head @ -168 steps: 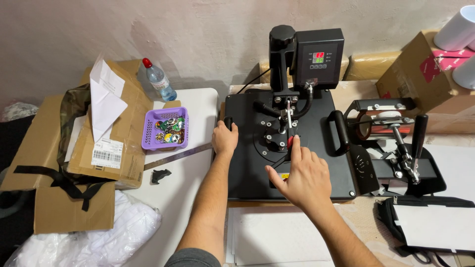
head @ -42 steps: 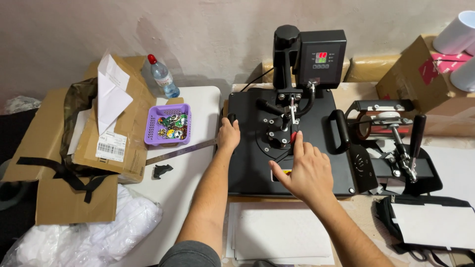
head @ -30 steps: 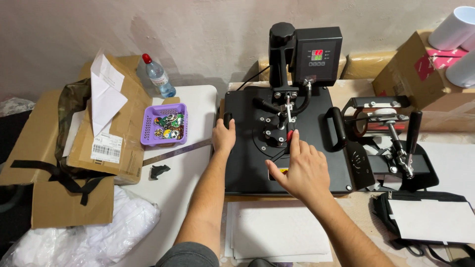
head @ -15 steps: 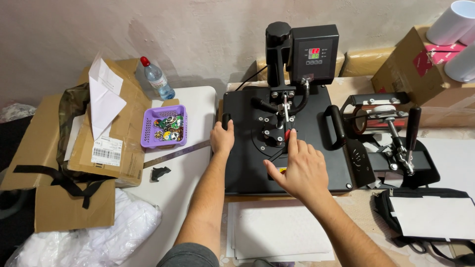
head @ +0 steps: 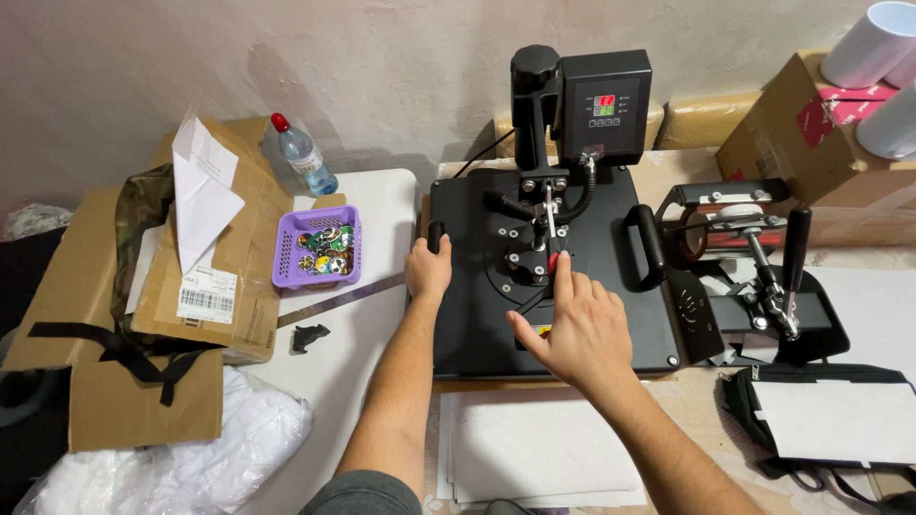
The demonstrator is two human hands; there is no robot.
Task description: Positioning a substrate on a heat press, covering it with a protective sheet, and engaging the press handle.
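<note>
Black heat press (head: 544,277) is sitting on the table (head: 382,200) at centre, its flat top plate lying level with the long axis running left-right, control box and column standing at the far edge, facing the person. Left hand (head: 428,270) is gripping the press's left edge handle, fingers curled shut around it. Right hand (head: 574,324) is resting on the plate top, index finger stretched out toward the centre hub, other fingers loosely bent and holding nothing.

Purple basket (head: 318,246) of small colourful pieces is sitting just left of the press, a plastic bottle (head: 299,155) behind it, and cardboard boxes (head: 162,286) with papers further left. Mug press attachment (head: 754,267) is crowding the right side, just beside the press's right handle. White sheets (head: 534,448) are lying in front of the press, partly hidden under the right forearm. White mugs (head: 878,67) at top right are cut off by the frame edge. The part under the fingertip is hard to make out.
</note>
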